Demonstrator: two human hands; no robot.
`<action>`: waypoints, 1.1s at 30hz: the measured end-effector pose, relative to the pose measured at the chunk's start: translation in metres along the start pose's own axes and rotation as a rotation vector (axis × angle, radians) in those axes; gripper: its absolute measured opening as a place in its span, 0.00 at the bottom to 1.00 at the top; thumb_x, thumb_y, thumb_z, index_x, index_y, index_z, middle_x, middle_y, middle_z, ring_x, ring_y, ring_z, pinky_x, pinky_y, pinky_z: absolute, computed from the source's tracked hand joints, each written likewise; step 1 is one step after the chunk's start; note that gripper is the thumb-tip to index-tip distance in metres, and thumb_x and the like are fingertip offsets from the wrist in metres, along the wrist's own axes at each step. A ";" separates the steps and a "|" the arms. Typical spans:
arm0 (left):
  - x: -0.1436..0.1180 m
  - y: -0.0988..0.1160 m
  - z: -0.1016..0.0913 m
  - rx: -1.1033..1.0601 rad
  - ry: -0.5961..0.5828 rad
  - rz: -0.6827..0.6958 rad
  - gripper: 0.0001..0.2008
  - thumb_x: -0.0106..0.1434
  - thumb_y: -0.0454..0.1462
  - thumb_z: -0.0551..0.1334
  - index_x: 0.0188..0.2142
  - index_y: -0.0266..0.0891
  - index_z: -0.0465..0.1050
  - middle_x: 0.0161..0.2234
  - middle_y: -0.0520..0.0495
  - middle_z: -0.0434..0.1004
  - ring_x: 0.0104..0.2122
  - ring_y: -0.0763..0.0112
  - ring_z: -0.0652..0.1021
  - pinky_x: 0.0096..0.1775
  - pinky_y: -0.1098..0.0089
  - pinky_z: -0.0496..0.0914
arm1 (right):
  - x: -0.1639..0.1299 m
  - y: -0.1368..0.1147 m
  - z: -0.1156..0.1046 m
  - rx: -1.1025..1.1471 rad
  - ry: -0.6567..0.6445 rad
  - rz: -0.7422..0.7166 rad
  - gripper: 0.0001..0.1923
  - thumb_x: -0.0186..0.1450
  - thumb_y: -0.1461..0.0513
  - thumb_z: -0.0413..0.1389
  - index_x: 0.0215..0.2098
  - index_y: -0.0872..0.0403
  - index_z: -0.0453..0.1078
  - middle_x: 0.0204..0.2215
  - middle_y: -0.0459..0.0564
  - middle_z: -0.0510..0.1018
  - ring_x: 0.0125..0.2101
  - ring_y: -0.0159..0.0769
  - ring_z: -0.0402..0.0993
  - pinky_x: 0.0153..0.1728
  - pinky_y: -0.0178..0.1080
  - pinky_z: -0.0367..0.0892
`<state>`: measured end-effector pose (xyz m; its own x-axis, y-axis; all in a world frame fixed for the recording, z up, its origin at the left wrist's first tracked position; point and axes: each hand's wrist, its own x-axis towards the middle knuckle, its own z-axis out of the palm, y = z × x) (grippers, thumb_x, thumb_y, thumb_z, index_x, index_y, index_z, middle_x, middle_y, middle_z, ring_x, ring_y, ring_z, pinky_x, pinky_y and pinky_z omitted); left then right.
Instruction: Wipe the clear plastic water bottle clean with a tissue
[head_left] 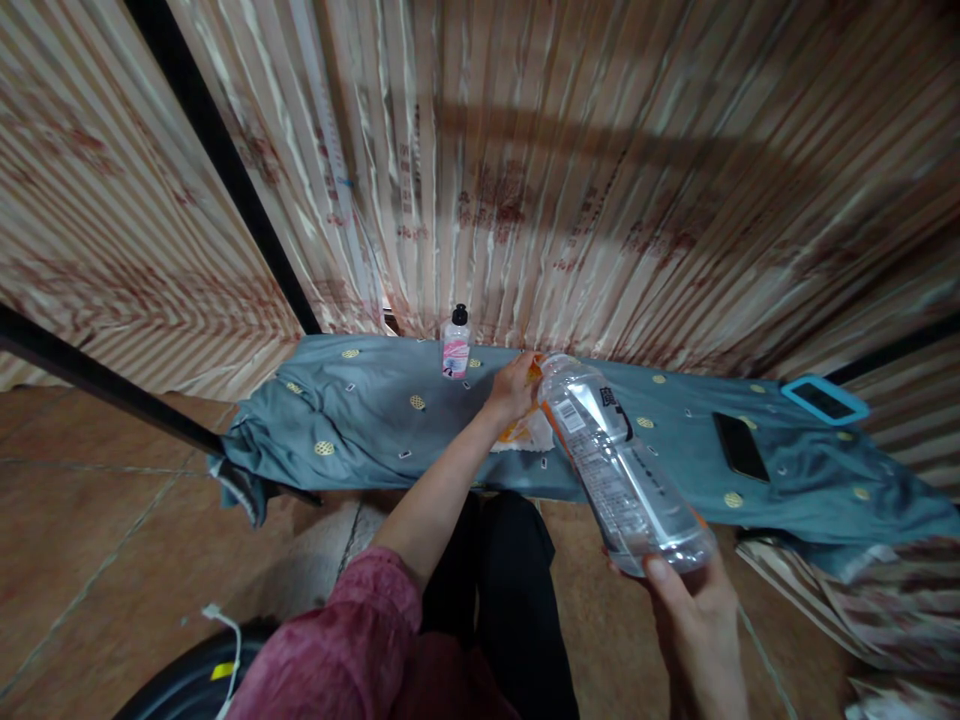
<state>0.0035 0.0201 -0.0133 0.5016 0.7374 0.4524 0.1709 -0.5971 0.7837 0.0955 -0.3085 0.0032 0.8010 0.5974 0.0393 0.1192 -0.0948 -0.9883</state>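
Here we have the right hand (697, 600) gripping a clear plastic bottle (619, 465) by its base, and it's tilted, neck pointing up and away from us! Up at the neck we find the left hand (514, 390), fingertips partly hidden, so its grip we can't call. Just below, an orange-and-white wrapper (529, 435) lies on the cloth-covered surface (390, 440). Over to the left we spot a pink-labelled bottle (456, 345), black-capped and upright; out right, a dark phone (741, 446) and a blue-framed device (825, 399), striped curtain (517, 150) behind.
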 end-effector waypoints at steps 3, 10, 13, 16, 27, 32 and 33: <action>0.000 0.000 0.000 0.009 -0.016 0.005 0.14 0.70 0.41 0.64 0.52 0.39 0.74 0.55 0.36 0.83 0.56 0.51 0.82 0.60 0.53 0.77 | -0.001 -0.002 -0.001 -0.045 0.009 -0.022 0.48 0.54 0.44 0.72 0.68 0.54 0.69 0.43 0.54 0.86 0.40 0.51 0.83 0.43 0.48 0.76; 0.000 0.001 -0.001 0.000 -0.001 0.005 0.13 0.68 0.42 0.65 0.50 0.41 0.75 0.52 0.39 0.84 0.54 0.51 0.83 0.60 0.52 0.78 | 0.002 -0.008 0.000 -0.080 0.030 -0.006 0.48 0.51 0.41 0.72 0.64 0.54 0.71 0.41 0.54 0.86 0.41 0.53 0.83 0.43 0.49 0.74; 0.000 0.001 0.000 -0.022 0.016 0.008 0.12 0.68 0.41 0.65 0.49 0.42 0.76 0.51 0.39 0.84 0.54 0.51 0.83 0.59 0.53 0.78 | 0.003 -0.018 0.005 -0.069 0.053 0.056 0.51 0.44 0.41 0.74 0.60 0.55 0.72 0.40 0.55 0.86 0.41 0.55 0.83 0.44 0.50 0.73; 0.000 0.002 0.000 -0.032 0.016 -0.002 0.12 0.67 0.40 0.65 0.49 0.41 0.77 0.51 0.39 0.85 0.54 0.52 0.83 0.59 0.54 0.78 | 0.000 -0.030 0.010 -0.077 0.091 0.067 0.48 0.41 0.41 0.74 0.54 0.55 0.74 0.40 0.56 0.86 0.41 0.56 0.82 0.46 0.51 0.72; 0.001 0.001 0.000 -0.023 0.004 -0.010 0.13 0.66 0.39 0.65 0.50 0.42 0.76 0.53 0.39 0.84 0.56 0.51 0.82 0.60 0.55 0.77 | -0.002 -0.039 0.013 -0.117 0.091 0.042 0.40 0.42 0.43 0.73 0.48 0.52 0.75 0.39 0.53 0.85 0.41 0.54 0.80 0.47 0.51 0.69; 0.001 0.000 0.001 -0.030 -0.013 -0.015 0.16 0.66 0.40 0.65 0.52 0.40 0.76 0.55 0.38 0.83 0.57 0.51 0.81 0.62 0.54 0.76 | -0.004 -0.050 0.017 -0.150 0.114 0.058 0.37 0.41 0.45 0.71 0.46 0.53 0.76 0.37 0.53 0.85 0.39 0.53 0.80 0.44 0.50 0.71; 0.001 0.000 0.001 -0.030 -0.019 -0.015 0.16 0.66 0.41 0.64 0.53 0.40 0.75 0.55 0.38 0.83 0.57 0.50 0.81 0.61 0.53 0.76 | -0.004 -0.054 0.018 -0.149 0.121 0.064 0.38 0.41 0.45 0.71 0.46 0.53 0.76 0.36 0.53 0.85 0.39 0.54 0.80 0.43 0.50 0.72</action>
<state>0.0043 0.0209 -0.0135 0.5153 0.7396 0.4329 0.1528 -0.5764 0.8028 0.0752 -0.2917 0.0536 0.8733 0.4871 0.0038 0.1443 -0.2513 -0.9571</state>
